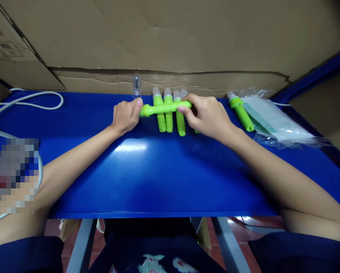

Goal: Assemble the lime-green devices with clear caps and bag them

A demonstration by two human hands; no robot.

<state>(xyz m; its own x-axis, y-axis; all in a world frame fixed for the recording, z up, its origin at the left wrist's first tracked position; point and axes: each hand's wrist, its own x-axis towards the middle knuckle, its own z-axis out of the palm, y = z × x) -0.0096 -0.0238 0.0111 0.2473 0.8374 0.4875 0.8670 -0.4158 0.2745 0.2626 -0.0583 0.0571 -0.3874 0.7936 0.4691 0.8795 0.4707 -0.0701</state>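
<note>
A bright green ribbed plastic handle (pixel 161 109) lies level between my hands, above a row of similar pieces. My left hand (pixel 126 115) is closed around its collared left end, hiding the tip. At the opposite end, my right hand (pixel 205 113) pinches the handle between thumb and fingers. Behind and below it, several green handles with cloudy clear caps (pixel 169 123) lie side by side on the blue table, partly covered by my right hand. Just beyond my left hand stands a clear, tapered plastic cap (pixel 137 87).
Another capped green handle (pixel 242 113) lies at the right, against a clear plastic bag with pale flat contents (pixel 278 117). Cardboard (pixel 170 38) walls the back of the blue table (pixel 164 182). A white cable (pixel 41 93) loops at the left, near a pixelated patch.
</note>
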